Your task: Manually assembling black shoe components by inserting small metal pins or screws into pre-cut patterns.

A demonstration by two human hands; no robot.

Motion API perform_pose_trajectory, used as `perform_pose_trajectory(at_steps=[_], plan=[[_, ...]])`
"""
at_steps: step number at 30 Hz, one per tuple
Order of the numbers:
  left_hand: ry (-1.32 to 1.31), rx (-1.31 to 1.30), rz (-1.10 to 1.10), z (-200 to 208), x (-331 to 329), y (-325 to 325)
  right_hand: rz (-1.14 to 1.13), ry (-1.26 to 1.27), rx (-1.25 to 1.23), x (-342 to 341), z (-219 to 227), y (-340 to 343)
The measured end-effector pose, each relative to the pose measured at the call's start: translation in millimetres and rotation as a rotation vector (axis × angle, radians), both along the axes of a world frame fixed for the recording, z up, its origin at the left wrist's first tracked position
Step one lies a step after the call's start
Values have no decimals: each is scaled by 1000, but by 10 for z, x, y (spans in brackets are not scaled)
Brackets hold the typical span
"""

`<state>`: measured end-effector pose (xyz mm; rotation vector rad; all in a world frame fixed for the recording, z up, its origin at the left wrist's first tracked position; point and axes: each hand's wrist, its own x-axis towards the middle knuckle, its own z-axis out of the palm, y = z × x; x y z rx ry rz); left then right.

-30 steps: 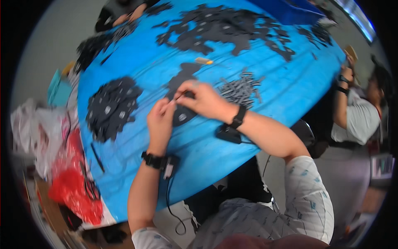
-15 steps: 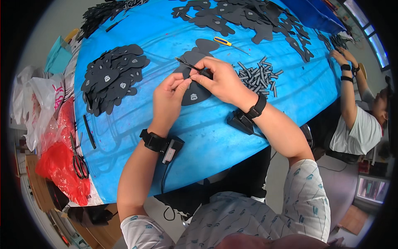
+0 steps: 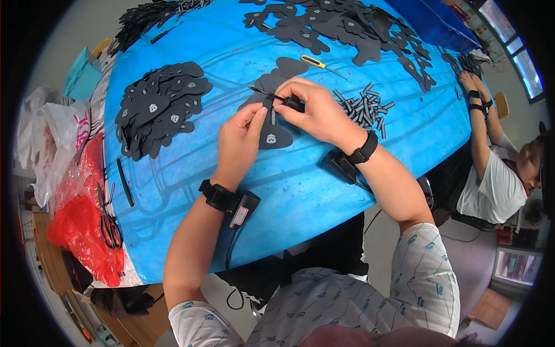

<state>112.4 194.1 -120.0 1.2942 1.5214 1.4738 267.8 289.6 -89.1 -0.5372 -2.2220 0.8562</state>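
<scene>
My right hand is closed round a thin tool with a black handle and a narrow metal shaft, its tip pointing left. Close beside it, my left hand has thumb and forefinger pressed together; what they pinch, if anything, is hidden. A small grey ribbed strip shows between the hands, just under my right thumb and forefinger; I cannot tell whether it is held or lying. Beneath both hands lies a flat dark-grey cut-out piece with a pale badge. A pile of similar ribbed strips sits right of my right hand.
Dark cut-outs form a heap at left and a spread at the far side. A yellow-handled screwdriver and a black pen-like stick lie on the blue table cover. Scissors rest at the left edge. A co-worker sits at right.
My left fingertips have drawn slightly away from my right ones, and more of the ribbed strip shows. My right hand has shifted slightly right. The co-worker's hands have moved nearer the table.
</scene>
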Motion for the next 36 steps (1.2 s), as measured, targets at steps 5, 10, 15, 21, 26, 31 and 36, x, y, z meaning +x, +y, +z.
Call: perform_pose_trajectory(at_steps=[5, 10, 15, 21, 26, 31, 36], plan=[[34, -43, -1, -35, -20, -4, -37, -31, -60, 7, 36, -40], [-28, -47, -16, 19, -15, 10, -38, 18, -104, 8, -26, -6], [36, 74, -49, -34, -62, 9, -42, 63, -115, -35, -29, -33], [46, 89, -66, -33, -62, 19, -67, 23, -80, -21, -11, -52], [83, 31, -27, -25, -75, 13, -47, 72, -146, -79, -90, -38], [-328, 87, 81, -42, -131, 38, -69, 119, -109, -66, 8, -139], [-409, 156, 91, -49, -162, 47, -64, -79, -209, -9, 93, -218]])
